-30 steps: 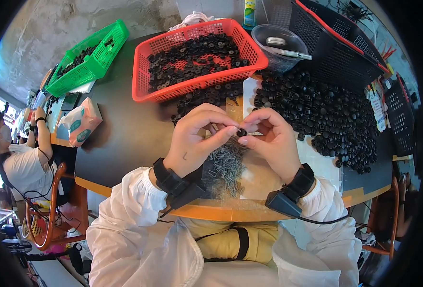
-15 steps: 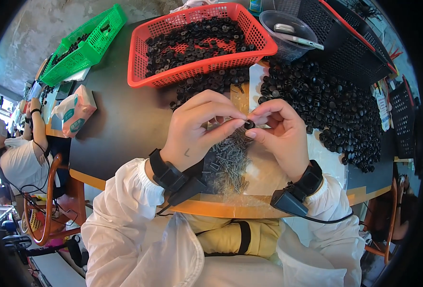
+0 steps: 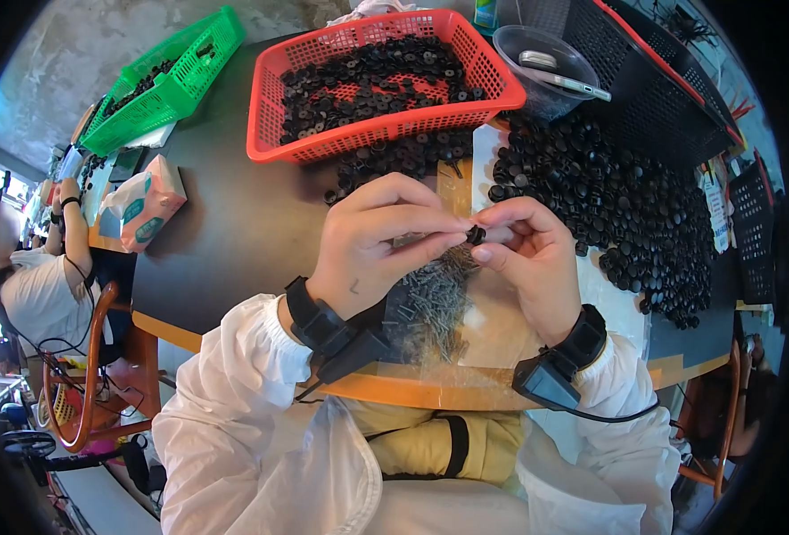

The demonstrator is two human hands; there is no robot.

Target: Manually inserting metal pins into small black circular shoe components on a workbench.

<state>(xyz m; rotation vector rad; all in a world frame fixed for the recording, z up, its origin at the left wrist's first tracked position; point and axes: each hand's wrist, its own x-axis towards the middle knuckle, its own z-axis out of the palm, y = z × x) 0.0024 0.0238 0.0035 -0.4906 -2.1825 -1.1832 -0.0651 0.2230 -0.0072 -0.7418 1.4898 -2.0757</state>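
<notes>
A small black round knob-like part (image 3: 476,234) is pinched between the fingertips of both hands over the table. My left hand (image 3: 368,236) is closed, its thumb and forefinger meeting at the part's left side. My right hand (image 3: 534,254) grips it from the right with thumb and fingers. Whether a screw sits in the part is hidden by the fingers. Below the hands lies a heap of thin silver screws (image 3: 437,308). To the right spreads a large pile of black round caps (image 3: 631,214).
A red basket (image 3: 386,134) holds flat black discs, with more discs (image 3: 394,156) beside it. Nearby are a clear tub (image 3: 519,85) with a phone on it, a black crate (image 3: 644,98), a tissue pack (image 3: 154,205) and a green basket (image 3: 185,94). A co-worker (image 3: 38,276) sits at left.
Both hands, with the black part between them, have shifted slightly to the right in the picture. The whole scene has also moved a little with the head.
</notes>
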